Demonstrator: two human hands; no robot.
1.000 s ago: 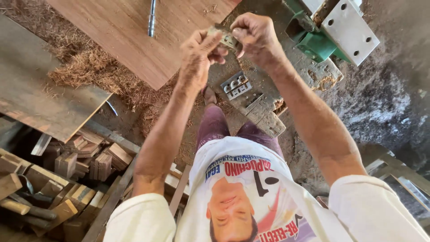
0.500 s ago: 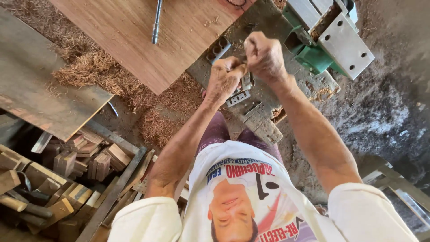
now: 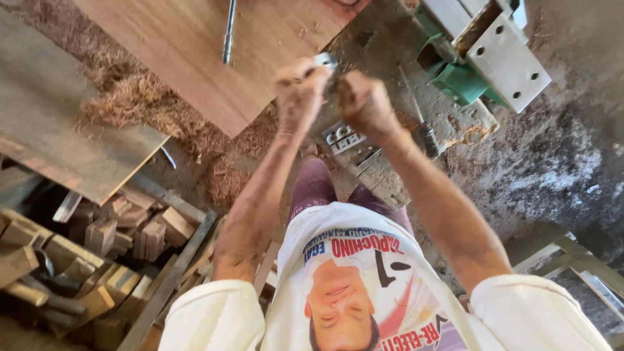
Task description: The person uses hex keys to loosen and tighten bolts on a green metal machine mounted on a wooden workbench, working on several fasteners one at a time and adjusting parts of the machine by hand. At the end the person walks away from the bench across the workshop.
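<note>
While both fists close tightly, the left hand [image 3: 300, 88] and right hand [image 3: 363, 101] now grip one small metal piece [image 3: 325, 61] between them — raised higher than a moment ago, above the grey metal block [image 3: 343, 136] and beside the wooden board [image 3: 195, 52].

A reddish plywood board [image 3: 214, 52] is lying flat in front of me, and a long metal rod [image 3: 227, 31] is resting on it. Wood shavings [image 3: 130, 104] are piling up on the floor beside its edge. A grey board [image 3: 58, 130] is sitting next to them. On the dusty concrete floor [image 3: 552, 169], a screwdriver [image 3: 419, 120] and a perforated metal plate [image 3: 344, 138] are lying near my feet.
</note>
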